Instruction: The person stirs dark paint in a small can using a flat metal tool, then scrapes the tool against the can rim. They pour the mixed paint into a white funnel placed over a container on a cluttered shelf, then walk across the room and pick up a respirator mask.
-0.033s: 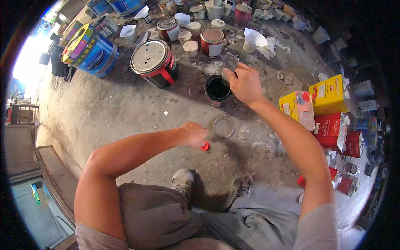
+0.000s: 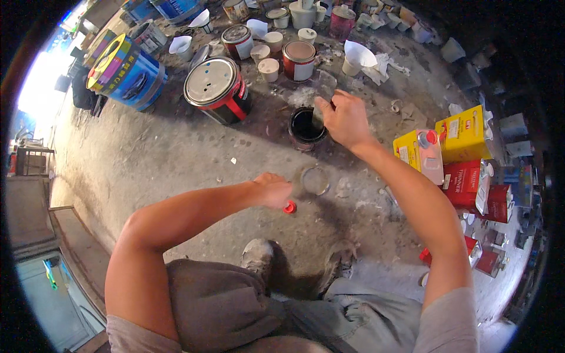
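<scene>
Dusty concrete floor crowded with paint cans, and I'm gripping a stir stick (image 2: 318, 115) in my right hand (image 2: 347, 120) over the small black paint can (image 2: 306, 126) while my left hand (image 2: 273, 189) is clutching a red cap (image 2: 289, 207) beside the clear lid (image 2: 313, 180), so a hard stir risks tipping it.

The concrete floor (image 2: 176, 153) looks rough, matt and paint-stained. On it, the small open can (image 2: 306, 126) holds glossy black liquid; just left of that can, the large tin (image 2: 216, 88) has a dull metal lid, and to its right stand glossy yellow metal tins (image 2: 465, 132). Nearer than the can, a red plastic cap (image 2: 289, 207) looks smooth.
</scene>
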